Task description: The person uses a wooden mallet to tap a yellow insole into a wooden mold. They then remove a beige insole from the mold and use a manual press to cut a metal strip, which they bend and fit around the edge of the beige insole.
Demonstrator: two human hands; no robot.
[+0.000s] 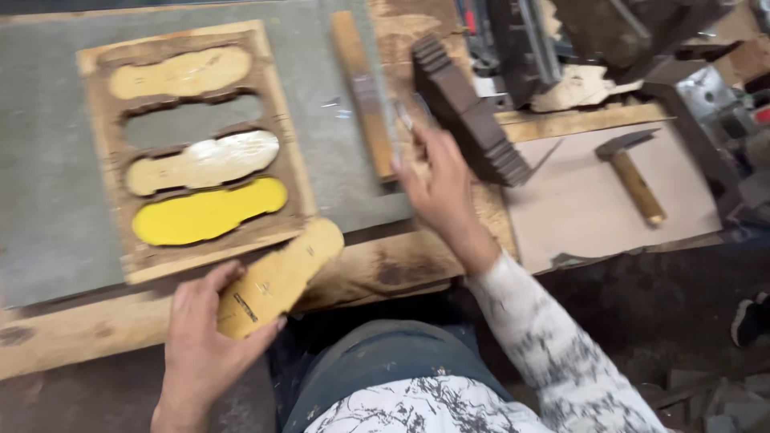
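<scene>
View from above a worn wooden counter [401, 269] w/ a grey mat on top. On the mat lies a brown cutting frame [277, 120] w/ four sole-shaped slots stacked top to bottom, each slot's long axis running left-right. Top slot holds a pale tan insole [180, 72]; 2nd slot shows only grey mat; 3rd holds a whitish, glossy insole [204, 162]; bottom slot holds a bright yellow insole [208, 212].

Left hand [204, 329] is at the counter's near edge, fingers wrapped around the heel end of a loose tan sole [281, 277]. That sole lies just outside the frame's lower right corner, long axis diagonal: heel low-left in the hand, toe pointing up-right, touching or nearly touching the frame.

Right hand [437, 180] reaches fwd, blurred; fingers spread toward a dark stack of flat pieces [469, 112], tilted on edge. Can't tell if it grips the stack or only touches it.

Nearby: a wood strip [365, 96] lying upright in view left of the hand; a hammer [634, 172] on a cardboard sheet [577, 208] at right, head pointing up-left.
</scene>
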